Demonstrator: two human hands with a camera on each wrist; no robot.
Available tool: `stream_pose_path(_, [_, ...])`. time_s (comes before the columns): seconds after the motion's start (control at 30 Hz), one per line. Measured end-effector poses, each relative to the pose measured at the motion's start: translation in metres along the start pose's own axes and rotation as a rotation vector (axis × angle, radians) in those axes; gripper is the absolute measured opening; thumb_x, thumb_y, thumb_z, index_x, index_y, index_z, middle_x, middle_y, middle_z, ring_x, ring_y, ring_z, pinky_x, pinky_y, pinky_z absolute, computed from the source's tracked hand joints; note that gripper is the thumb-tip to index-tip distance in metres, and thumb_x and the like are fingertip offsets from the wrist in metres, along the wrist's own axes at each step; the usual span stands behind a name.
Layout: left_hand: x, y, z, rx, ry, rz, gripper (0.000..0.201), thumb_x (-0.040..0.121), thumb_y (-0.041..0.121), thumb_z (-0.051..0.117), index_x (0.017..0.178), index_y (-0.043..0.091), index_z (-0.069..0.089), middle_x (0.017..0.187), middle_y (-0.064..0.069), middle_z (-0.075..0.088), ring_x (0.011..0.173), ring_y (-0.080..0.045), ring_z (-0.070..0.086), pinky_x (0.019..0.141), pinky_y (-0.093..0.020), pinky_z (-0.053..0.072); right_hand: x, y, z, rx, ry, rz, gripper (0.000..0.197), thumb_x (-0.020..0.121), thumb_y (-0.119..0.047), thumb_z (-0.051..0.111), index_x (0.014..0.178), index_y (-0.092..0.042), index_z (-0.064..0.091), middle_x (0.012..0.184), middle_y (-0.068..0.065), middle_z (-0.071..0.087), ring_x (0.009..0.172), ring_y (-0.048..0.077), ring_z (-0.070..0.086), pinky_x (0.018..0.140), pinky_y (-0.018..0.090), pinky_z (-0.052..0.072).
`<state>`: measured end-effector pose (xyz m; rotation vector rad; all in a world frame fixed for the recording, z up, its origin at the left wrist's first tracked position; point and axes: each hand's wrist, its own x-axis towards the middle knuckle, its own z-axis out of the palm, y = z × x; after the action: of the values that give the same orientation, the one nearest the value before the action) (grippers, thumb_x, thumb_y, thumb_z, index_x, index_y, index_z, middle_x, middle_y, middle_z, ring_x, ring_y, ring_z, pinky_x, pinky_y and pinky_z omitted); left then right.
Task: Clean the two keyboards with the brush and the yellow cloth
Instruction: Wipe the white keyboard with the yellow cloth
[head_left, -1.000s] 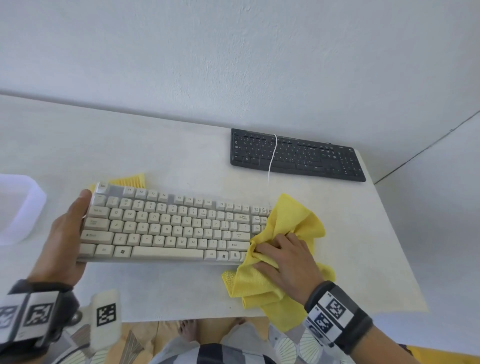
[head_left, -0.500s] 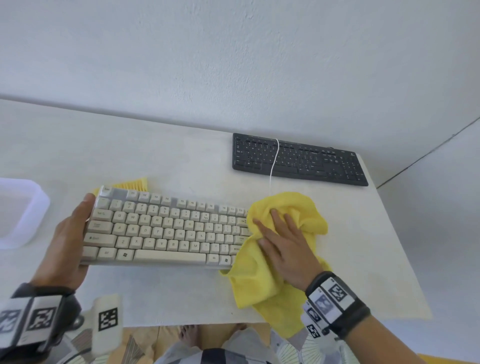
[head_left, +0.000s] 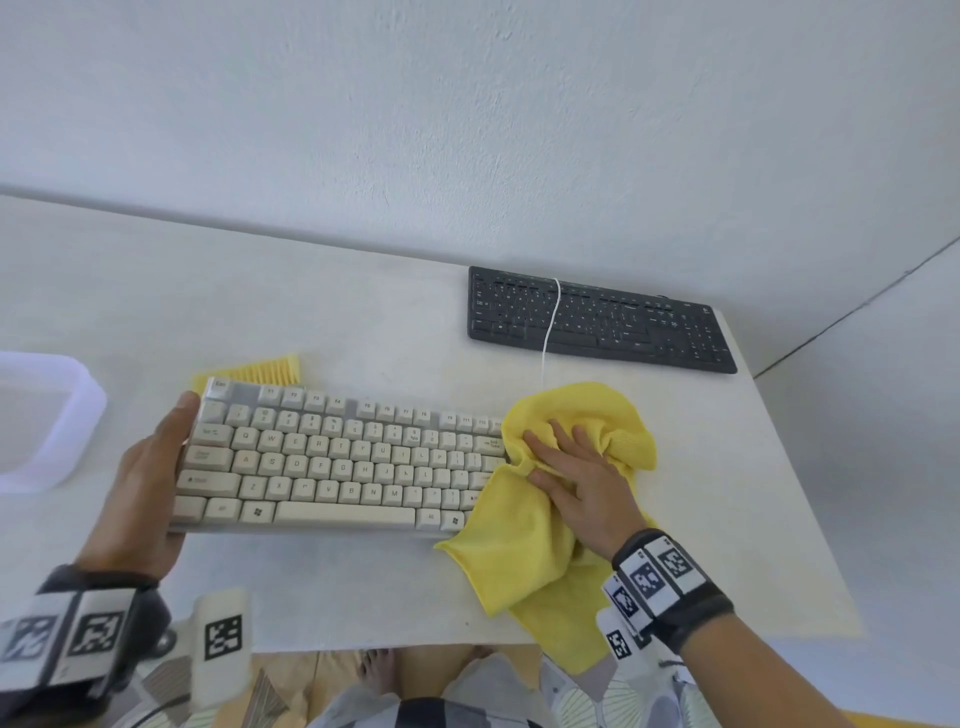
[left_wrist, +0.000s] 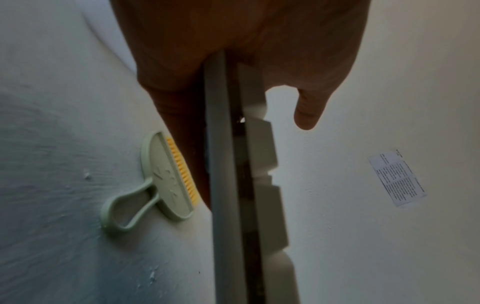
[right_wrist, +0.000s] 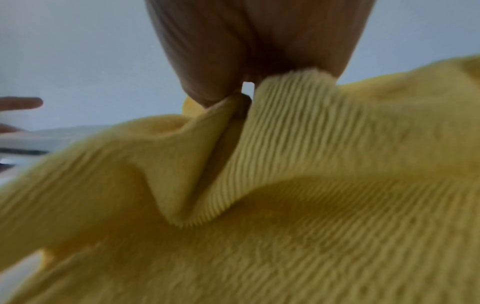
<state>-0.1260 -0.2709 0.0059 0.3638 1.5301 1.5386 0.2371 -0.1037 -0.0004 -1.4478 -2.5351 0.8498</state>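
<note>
- The left hand (head_left: 137, 493) grips the left end of the white keyboard (head_left: 332, 462), thumb on top, raising that end off the desk (head_left: 363, 597).
- The right hand (head_left: 582, 483) lies with flat, spread fingers on the yellow cloth (head_left: 524, 551), pressing it onto the keyboard's right end.
- The brush (left_wrist: 166, 179) lies behind the keyboard's left end.
- The black keyboard (head_left: 602, 319) sits at the desk's far right corner.
</note>
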Motion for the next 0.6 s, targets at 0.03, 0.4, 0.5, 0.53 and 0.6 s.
stream_pose_path(0.03, [-0.001, -0.002, -0.001, 0.004, 0.001, 0.002, 0.108, 0.053, 0.089, 0.073, 0.126, 0.009, 0.07, 0.112, -0.022, 0.076, 0.106, -0.043, 0.072, 0.102, -0.06, 0.05, 0.0, 0.003, -0.005, 0.004, -0.017, -0.023, 0.044, 0.1, -0.037, 0.046, 0.136, -0.058, 0.03, 0.156, -0.016, 0.017, 0.149, 0.016, 0.008, 0.117, 0.042, 0.017])
stream_pose_path(0.4, [-0.003, 0.001, 0.005, 0.014, 0.006, 0.067, 0.103, 0.052, 0.09, 0.074, 0.119, 0.012, 0.071, 0.107, -0.014, 0.079, 0.091, -0.027, 0.078, 0.086, -0.045, 0.055, -0.007, 0.019, -0.014, -0.089, -0.126, 0.23, 0.068, 0.095, -0.059, 0.037, 0.152, -0.043, 0.003, 0.162, 0.002, -0.008, 0.15, 0.022, 0.003, 0.117, 0.043, 0.018])
stream_pose_path(0.5, [-0.002, 0.002, 0.007, 0.009, 0.006, 0.071, 0.104, 0.05, 0.09, 0.074, 0.119, 0.013, 0.072, 0.107, -0.013, 0.079, 0.09, -0.026, 0.078, 0.085, -0.043, 0.055, -0.007, 0.01, -0.004, -0.119, -0.061, 0.134, 0.056, 0.102, -0.043, 0.035, 0.153, -0.034, 0.013, 0.162, -0.004, 0.001, 0.15, 0.02, -0.003, 0.12, 0.043, 0.006])
stream_pose_path(0.53, [-0.001, 0.001, 0.006, 0.02, 0.006, 0.075, 0.109, 0.045, 0.093, 0.074, 0.119, 0.013, 0.072, 0.105, -0.011, 0.079, 0.091, -0.027, 0.078, 0.086, -0.044, 0.055, -0.008, 0.011, -0.001, -0.098, -0.028, 0.123, 0.053, 0.103, -0.04, 0.036, 0.152, -0.034, 0.018, 0.161, -0.005, 0.006, 0.15, 0.018, 0.0, 0.12, 0.042, 0.007])
stream_pose_path(0.6, [0.0, 0.001, 0.006, 0.028, 0.019, 0.086, 0.101, 0.053, 0.09, 0.072, 0.118, 0.014, 0.072, 0.103, -0.01, 0.08, 0.094, -0.028, 0.077, 0.089, -0.046, 0.055, -0.01, 0.012, -0.001, -0.046, 0.088, 0.099, 0.045, 0.102, -0.038, 0.037, 0.147, -0.034, 0.035, 0.157, -0.004, 0.027, 0.148, 0.019, 0.017, 0.118, 0.043, 0.021])
